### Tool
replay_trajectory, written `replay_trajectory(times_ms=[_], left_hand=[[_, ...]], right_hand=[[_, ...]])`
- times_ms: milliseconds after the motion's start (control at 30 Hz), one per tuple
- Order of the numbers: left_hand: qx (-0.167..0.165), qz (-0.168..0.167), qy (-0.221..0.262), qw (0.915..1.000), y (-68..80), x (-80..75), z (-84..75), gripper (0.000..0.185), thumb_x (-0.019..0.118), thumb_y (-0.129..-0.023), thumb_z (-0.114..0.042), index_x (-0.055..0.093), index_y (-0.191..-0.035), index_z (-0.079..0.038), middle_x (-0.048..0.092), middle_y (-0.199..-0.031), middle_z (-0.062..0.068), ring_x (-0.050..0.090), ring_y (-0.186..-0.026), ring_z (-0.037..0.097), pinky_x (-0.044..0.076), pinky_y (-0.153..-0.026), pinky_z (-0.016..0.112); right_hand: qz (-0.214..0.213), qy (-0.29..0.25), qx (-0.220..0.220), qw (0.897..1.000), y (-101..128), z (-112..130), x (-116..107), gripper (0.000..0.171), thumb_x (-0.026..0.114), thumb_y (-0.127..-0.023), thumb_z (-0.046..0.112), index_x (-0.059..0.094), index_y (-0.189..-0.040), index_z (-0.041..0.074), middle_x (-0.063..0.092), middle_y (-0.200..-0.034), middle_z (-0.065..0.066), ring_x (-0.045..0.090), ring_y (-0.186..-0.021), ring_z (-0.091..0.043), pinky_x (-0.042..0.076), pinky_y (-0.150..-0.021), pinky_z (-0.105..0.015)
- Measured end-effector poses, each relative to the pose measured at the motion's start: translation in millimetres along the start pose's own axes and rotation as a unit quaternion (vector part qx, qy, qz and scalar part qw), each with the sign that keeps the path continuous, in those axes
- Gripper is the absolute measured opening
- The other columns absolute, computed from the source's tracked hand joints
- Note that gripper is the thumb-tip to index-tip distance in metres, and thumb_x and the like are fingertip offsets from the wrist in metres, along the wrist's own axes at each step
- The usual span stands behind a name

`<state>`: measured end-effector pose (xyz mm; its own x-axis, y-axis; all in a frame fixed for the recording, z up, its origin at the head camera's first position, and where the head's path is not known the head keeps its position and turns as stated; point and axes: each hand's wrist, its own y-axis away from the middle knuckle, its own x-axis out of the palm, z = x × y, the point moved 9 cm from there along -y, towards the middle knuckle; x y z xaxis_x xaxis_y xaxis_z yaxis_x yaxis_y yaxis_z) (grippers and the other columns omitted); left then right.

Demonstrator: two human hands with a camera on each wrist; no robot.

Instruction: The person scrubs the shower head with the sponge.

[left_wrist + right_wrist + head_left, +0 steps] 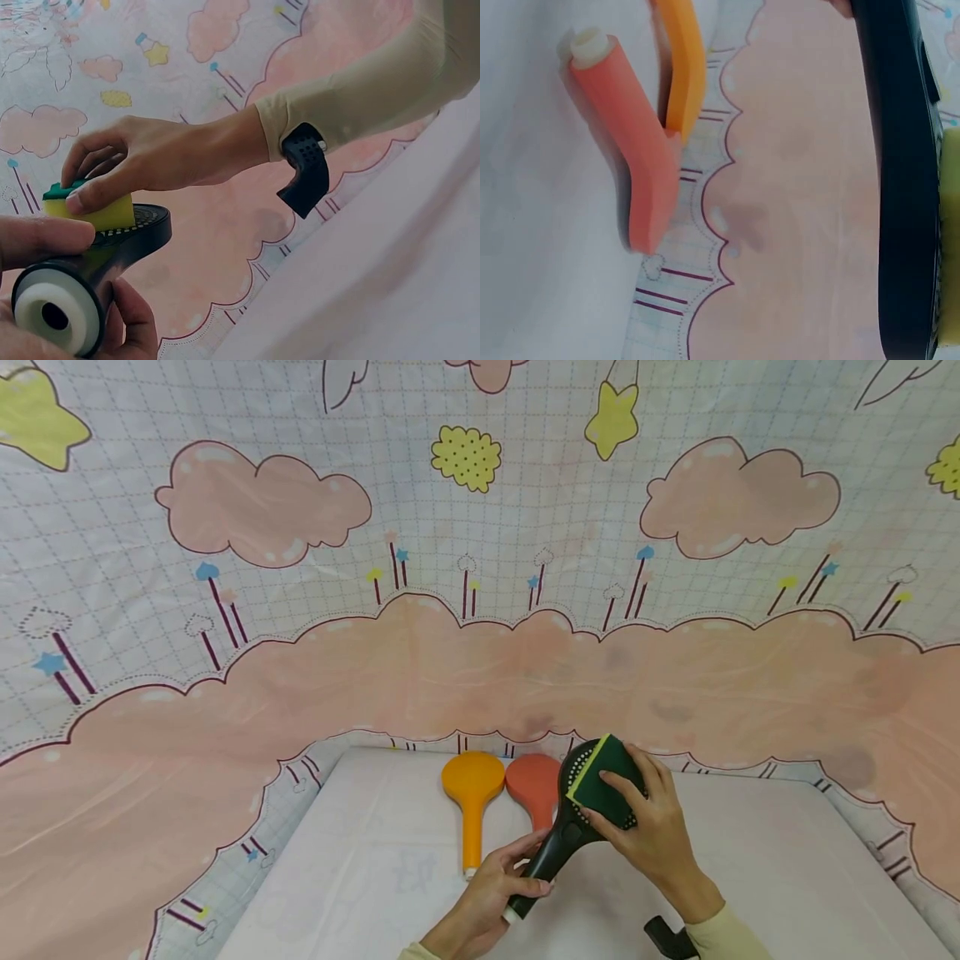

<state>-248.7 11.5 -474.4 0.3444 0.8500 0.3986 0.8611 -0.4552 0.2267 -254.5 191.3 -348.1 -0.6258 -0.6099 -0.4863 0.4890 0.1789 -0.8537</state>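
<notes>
My left hand (491, 893) grips the handle of a black shower head (558, 843), which is tilted up to the right above the table. In the left wrist view the white hollow end (56, 311) of its handle faces the camera. My right hand (660, 827) holds a green and yellow sponge (611, 781) against the dotted face of the shower head, yellow side down. The right wrist view shows the shower head's black side (907, 187) and a strip of the yellow sponge (949, 240); the right hand's fingers are out of that view.
An orange shower head (472, 802) and a coral-red one (534, 785) lie side by side at the back of the white table (337, 860). A black wrist-worn device (304, 169) sits by the right sleeve. Behind hangs a cloud-patterned cloth (487, 677).
</notes>
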Motion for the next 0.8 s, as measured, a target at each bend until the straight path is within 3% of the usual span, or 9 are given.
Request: replay_trajectory(times_ms=[167,800], left_hand=[[-0.005,0.0,0.003,1.0,0.3,-1.3,2.2,0.065,0.06,-0.084,0.013,0.053,-0.142,-0.014,0.049,-0.128,0.011,0.057,-0.113,0.023,0.049,-0.103,0.038],[-0.008,-0.002,-0.005,1.0,-2.4,2.2,1.0,0.064,0.061,-0.084,0.01,0.052,-0.143,-0.012,0.048,-0.13,0.012,0.055,-0.113,0.024,0.048,-0.103,0.037]], right_hand=[[0.009,0.004,0.021,1.0,-1.5,-7.0,0.7,0.067,0.051,-0.087,0.069,0.069,-0.11,0.01,0.048,-0.144,-0.023,0.043,-0.128,-0.04,0.054,-0.086,-0.059],[0.021,-0.013,0.018,1.0,3.2,4.6,9.1,0.064,0.052,-0.085,0.07,0.069,-0.11,0.014,0.049,-0.144,-0.02,0.042,-0.13,-0.039,0.052,-0.087,-0.061]])
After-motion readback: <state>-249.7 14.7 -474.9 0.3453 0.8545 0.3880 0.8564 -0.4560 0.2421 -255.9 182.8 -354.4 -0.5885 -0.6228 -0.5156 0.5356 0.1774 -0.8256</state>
